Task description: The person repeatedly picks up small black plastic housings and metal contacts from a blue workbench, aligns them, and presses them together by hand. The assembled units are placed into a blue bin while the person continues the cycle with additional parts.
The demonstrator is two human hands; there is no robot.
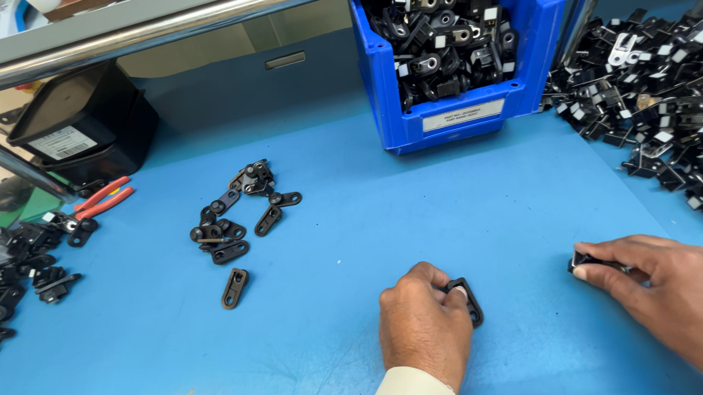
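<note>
My left hand (423,325) rests on the blue table near the front edge, its fingers closed on a small black flat bracket (468,298) that pokes out to the right. My right hand (660,288) lies at the right, pinching a small black part (591,262) between thumb and fingers against the tabletop. The two hands are about a hand's width apart.
A blue bin (456,108) full of black parts stands at the back centre. A loose heap of black parts (659,84) lies at the back right. Several dark brackets (238,217) lie left of centre. Red-handled pliers (102,198) and more black parts (6,287) sit at the left.
</note>
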